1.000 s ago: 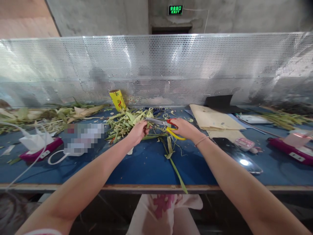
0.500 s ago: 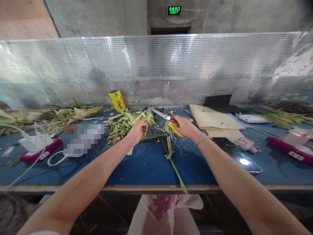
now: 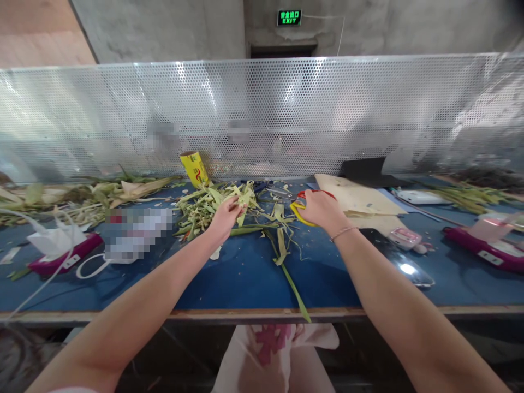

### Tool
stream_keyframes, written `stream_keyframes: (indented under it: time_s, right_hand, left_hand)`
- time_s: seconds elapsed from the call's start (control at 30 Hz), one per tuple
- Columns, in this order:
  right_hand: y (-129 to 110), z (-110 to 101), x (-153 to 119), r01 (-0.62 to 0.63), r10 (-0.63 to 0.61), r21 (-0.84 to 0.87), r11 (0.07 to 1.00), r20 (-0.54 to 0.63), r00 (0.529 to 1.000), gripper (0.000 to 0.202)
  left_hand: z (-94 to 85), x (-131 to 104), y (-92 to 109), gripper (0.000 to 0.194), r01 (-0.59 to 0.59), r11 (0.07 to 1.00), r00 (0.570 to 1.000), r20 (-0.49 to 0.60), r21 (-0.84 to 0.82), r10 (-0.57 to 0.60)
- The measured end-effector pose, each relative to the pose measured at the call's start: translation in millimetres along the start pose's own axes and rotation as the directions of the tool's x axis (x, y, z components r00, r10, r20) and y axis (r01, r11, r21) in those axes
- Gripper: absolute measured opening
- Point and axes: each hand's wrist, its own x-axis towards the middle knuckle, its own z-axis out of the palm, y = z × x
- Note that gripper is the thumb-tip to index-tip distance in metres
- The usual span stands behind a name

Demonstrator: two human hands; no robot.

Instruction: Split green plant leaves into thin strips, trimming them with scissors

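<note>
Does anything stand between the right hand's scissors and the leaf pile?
Nothing visible clearly blocks the scissors in the right hand from the leaf pile, though a dark blue object lies near their tips.

The bare left arm (image 3: 155,295) and right arm (image 3: 393,289) cross the near edge of the bench (image 3: 245,281). The left hand (image 3: 225,217) is toward the far edge, fingers (image 3: 233,204) half bent. The right hand (image 3: 322,209), about as far in, is curled in a grip, wrist (image 3: 342,232) almost straight.

Scissors (image 3: 292,197) now farther right and farther from the left hand (image 3: 226,216) than before
</note>
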Motion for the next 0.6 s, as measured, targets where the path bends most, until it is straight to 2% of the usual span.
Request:
stream_keyframes:
  time_s: [0.1, 0.2, 0.27, 0.4, 0.6]
  right_hand:
    - [0.7, -1.7, 0.7, 0.114, -0.11, 0.059, 0.992, -0.074, 0.991, 0.037]
    - [-2.9, -5.8, -1.6, 0.29, -0.27, 0.113, 0.95, -0.166, 0.948, 0.037]
    - [-6.3, -8.7, -4.3, 0.366, -0.338, 0.121, 0.923, -0.2, 0.919, 0.036]
    - [-10.3, -10.0, -7.2, 0.409, -0.385, 0.089, 0.908, -0.209, 0.899, 0.036]
    - [-8.6, -4.8, -3.8, 0.407, -0.389, 0.054, 0.912, -0.201, 0.899, 0.038]
  left_hand:
    - [1.4, -3.3, 2.4, 0.035, 0.019, 0.999, 1.0, 0.0, -0.025, -0.019]
    - [3.1, -8.4, 7.4, 0.042, 0.081, 0.994, 0.996, 0.036, -0.069, -0.079]
    - [3.7, -11.0, 10.5, 0.045, 0.104, 0.99, 0.994, 0.038, -0.098, -0.101]
    - [2.7, -11.8, 12.9, 0.046, 0.1, 0.992, 0.995, 0.032, -0.075, -0.097]
    - [0.7, -10.3, 12.3, 0.042, 0.059, 0.997, 0.998, 0.031, -0.054, -0.058]
